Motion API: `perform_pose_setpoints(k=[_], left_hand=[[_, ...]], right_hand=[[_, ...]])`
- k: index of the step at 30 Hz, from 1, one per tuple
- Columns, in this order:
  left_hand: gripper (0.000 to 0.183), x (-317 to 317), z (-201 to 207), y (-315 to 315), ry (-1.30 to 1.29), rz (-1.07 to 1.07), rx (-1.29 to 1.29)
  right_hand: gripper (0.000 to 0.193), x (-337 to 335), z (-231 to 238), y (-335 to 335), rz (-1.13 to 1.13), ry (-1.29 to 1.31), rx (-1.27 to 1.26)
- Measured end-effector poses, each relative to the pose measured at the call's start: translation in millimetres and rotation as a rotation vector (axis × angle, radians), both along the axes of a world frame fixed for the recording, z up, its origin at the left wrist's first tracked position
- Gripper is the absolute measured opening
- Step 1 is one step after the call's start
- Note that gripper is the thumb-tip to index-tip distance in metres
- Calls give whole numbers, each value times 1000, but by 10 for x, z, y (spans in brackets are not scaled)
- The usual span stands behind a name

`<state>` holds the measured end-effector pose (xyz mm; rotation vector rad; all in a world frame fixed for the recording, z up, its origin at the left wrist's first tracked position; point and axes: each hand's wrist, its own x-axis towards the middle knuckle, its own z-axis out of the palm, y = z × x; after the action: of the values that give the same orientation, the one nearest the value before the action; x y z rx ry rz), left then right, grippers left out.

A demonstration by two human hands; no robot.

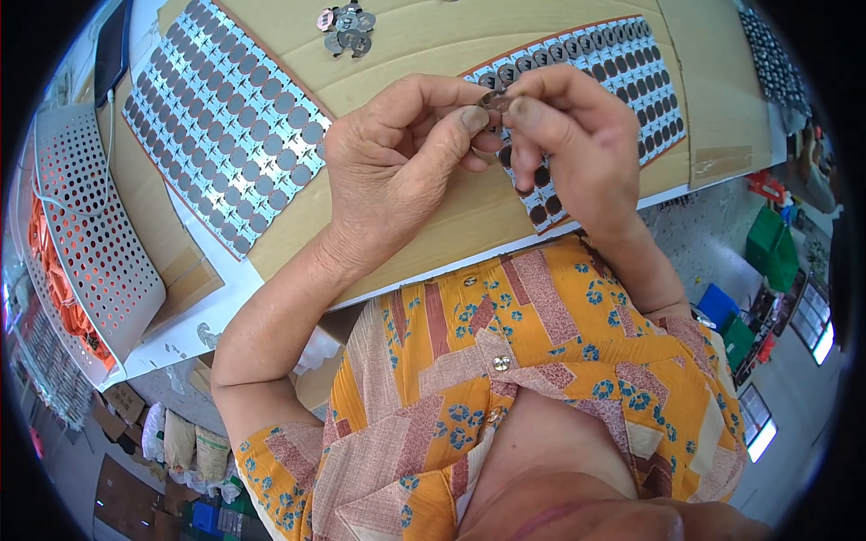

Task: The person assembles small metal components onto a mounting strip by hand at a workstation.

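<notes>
Head view looks down over a patterned orange shirt with small round buttons, and both bare forearms rise from it toward the surface. Just above the shirt the left hand and the right hand meet, fingertips touching. Between them they pinch a small round metal disc, the left thumb and forefinger on one side, the right thumb and forefinger closed on the other. The disc is held in the air just over the near end of the right sheet, a white backing sheet with a reddish edge, set with rows of dark round discs; part of it is hidden under the right hand. Both sheets lie on brown cardboard that covers the surface. Well to the left lies the left sheet, tilted and filled with grey round discs in close rows. Farther up, near the top edge, a small loose pile of metal discs rests on the cardboard. At the far left a white perforated basket stands beside the surface, with something orange inside.
</notes>
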<state>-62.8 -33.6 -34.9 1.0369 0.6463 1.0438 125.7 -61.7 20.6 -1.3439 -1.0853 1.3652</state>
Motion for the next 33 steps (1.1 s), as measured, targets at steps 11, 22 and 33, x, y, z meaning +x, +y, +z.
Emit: perform_pose_setpoints(k=[11,22,33], left_hand=[[13,36,5,28,39,-6,-14],[14,34,39,39,-128,-32,-153],[10,152,70,-50,37,39,69]], right_hand=[[17,131,79,74,30,424,-287],[19,53,4,-24,57,-168,63],[22,486,263,14,91,-615,266]])
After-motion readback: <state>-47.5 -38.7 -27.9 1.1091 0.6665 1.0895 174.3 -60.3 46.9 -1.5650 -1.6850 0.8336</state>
